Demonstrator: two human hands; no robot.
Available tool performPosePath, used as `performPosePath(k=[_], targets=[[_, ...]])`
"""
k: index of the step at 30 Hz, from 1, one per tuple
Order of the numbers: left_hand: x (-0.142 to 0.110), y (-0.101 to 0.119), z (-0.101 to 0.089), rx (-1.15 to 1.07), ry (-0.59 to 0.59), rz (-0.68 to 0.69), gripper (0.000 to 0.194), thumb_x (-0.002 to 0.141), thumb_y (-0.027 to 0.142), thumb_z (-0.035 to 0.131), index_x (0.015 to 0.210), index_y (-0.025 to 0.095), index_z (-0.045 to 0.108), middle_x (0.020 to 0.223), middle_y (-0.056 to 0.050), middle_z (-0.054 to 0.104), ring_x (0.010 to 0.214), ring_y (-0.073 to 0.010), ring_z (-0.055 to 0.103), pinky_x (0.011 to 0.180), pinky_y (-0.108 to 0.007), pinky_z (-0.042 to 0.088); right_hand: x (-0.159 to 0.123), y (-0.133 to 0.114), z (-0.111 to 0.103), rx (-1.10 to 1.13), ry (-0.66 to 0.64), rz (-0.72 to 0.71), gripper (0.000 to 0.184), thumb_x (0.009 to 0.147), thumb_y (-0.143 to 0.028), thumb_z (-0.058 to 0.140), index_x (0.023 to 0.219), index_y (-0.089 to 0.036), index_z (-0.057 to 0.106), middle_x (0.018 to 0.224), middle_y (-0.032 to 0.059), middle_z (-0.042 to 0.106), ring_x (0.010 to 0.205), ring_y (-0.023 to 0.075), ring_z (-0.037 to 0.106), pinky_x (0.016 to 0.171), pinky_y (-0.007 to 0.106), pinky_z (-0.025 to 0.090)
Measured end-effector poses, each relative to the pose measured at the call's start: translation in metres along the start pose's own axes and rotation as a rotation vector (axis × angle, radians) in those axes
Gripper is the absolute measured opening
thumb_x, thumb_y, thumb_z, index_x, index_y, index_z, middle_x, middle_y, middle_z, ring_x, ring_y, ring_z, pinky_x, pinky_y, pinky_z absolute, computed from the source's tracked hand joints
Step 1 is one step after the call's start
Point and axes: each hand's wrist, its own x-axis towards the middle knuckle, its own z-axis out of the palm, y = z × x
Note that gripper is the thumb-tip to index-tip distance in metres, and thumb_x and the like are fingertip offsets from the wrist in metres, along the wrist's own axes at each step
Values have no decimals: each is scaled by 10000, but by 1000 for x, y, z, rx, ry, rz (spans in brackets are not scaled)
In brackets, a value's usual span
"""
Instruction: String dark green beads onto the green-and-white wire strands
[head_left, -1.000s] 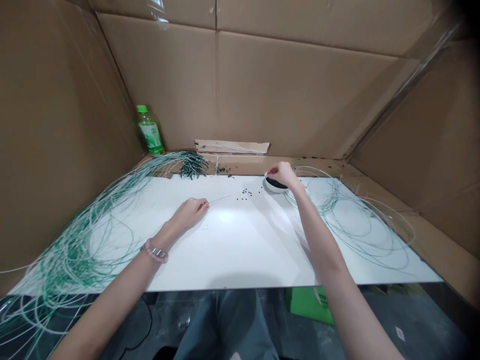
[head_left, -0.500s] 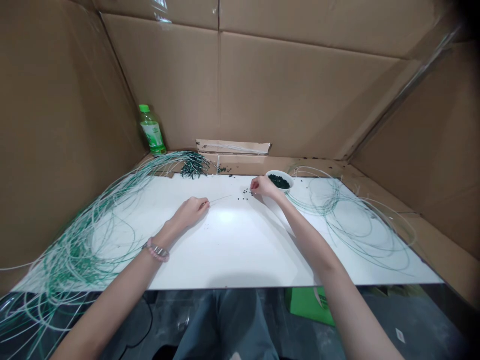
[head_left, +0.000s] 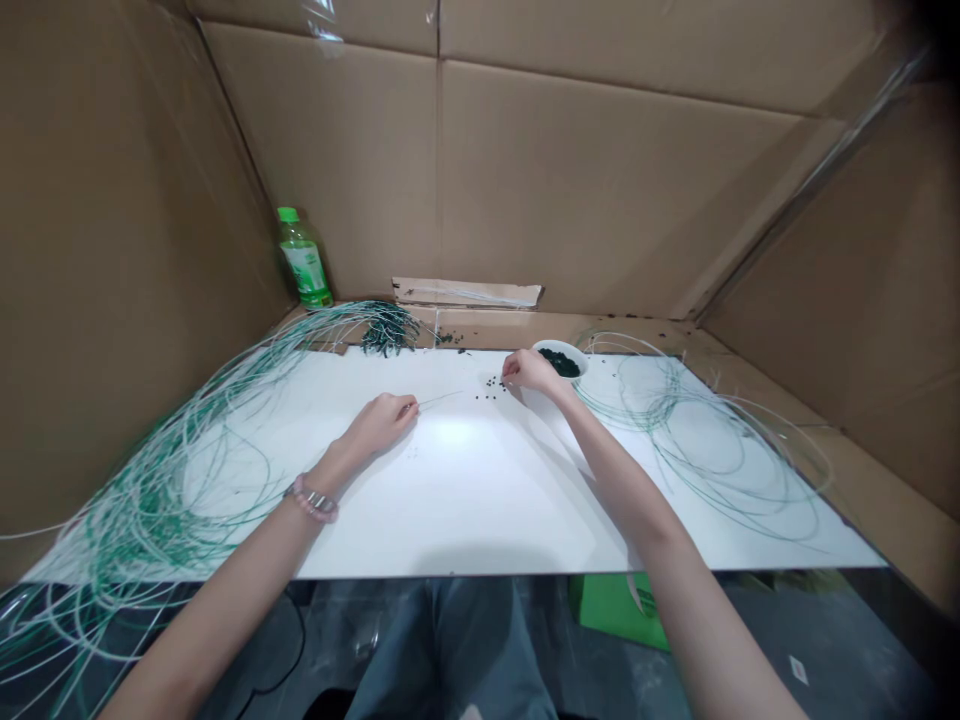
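Note:
My left hand [head_left: 386, 420] rests low over the white board, its fingers pinched on a thin pale strand [head_left: 444, 396] that points right. Near the board's far edge, my right hand [head_left: 526, 370] has its fingertips pressed together just beside several small dark beads [head_left: 491, 389] scattered on the board. Whatever those fingertips hold is too small to make out. Right behind that hand stands a white bowl [head_left: 583, 366], partly covered by it, filled with dark green pieces [head_left: 559, 362].
A tangle of green and white strands [head_left: 157, 500] spreads over the left side, ending in a dark clump [head_left: 386, 330] at the back. Looser coils [head_left: 667, 410] lie on the right. A green bottle [head_left: 306, 265] stands back left. Cardboard walls [head_left: 600, 180] enclose the board.

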Motion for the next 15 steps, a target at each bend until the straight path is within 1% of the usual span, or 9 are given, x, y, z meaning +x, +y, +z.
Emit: performPosePath(k=[7, 15], targets=[[0, 1, -1, 5, 0, -3, 366, 892, 339, 336, 799, 152, 636, 620, -54, 597, 562, -153, 511, 587, -261, 327, -8, -7, -8, -31, -29, 18, 277, 906, -332, 547, 1109, -147, 585, 1119, 78, 605, 965, 181, 607, 834, 382, 520], [0, 0, -1, -3, 0, 8, 368, 897, 337, 329, 792, 156, 632, 633, -55, 605, 579, -157, 528, 598, -260, 335, -9, -4, -11, -63, -20, 34, 272, 905, -333, 548, 1097, -145, 591, 1115, 83, 606, 962, 180, 607, 835, 373, 519]])
